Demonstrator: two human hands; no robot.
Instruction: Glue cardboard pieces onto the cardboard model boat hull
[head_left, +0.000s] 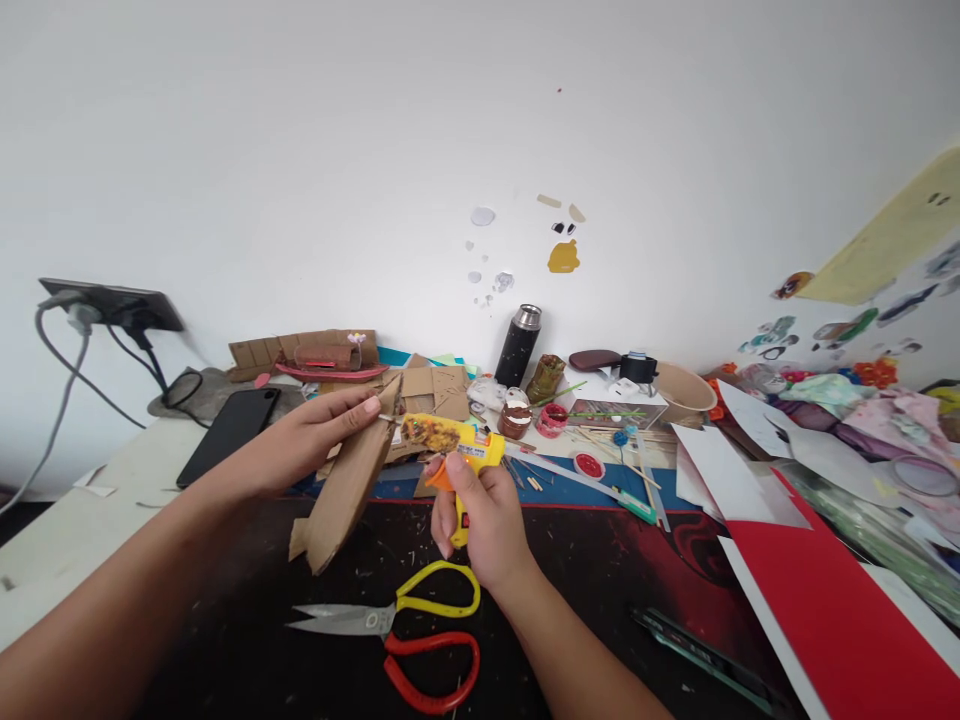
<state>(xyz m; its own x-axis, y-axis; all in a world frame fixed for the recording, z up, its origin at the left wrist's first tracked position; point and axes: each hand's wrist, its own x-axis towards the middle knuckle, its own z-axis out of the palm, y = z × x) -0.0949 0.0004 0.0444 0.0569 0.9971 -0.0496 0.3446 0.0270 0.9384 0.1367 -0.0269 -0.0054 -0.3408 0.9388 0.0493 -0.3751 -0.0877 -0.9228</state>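
My left hand (315, 435) is closed on a long brown cardboard piece (349, 485), holding it tilted above the dark work mat (600, 570). My right hand (480, 515) grips a yellow hot glue gun (450, 440) by its handle, a finger on the orange trigger. The gun's nozzle points left and meets the upper end of the cardboard piece near my left fingertips. Below my hands, two pairs of scissors lie on the mat: one with yellow handles (420, 605), one with red handles (435, 665).
A black phone (229, 430) lies at the left near plugged-in cables (112, 310). A black flask (517, 345), small jars, sticks and cardboard scraps crowd the back. Red and white paper sheets (810, 590) cover the right side. A utility knife (697, 655) lies at the mat's lower right.
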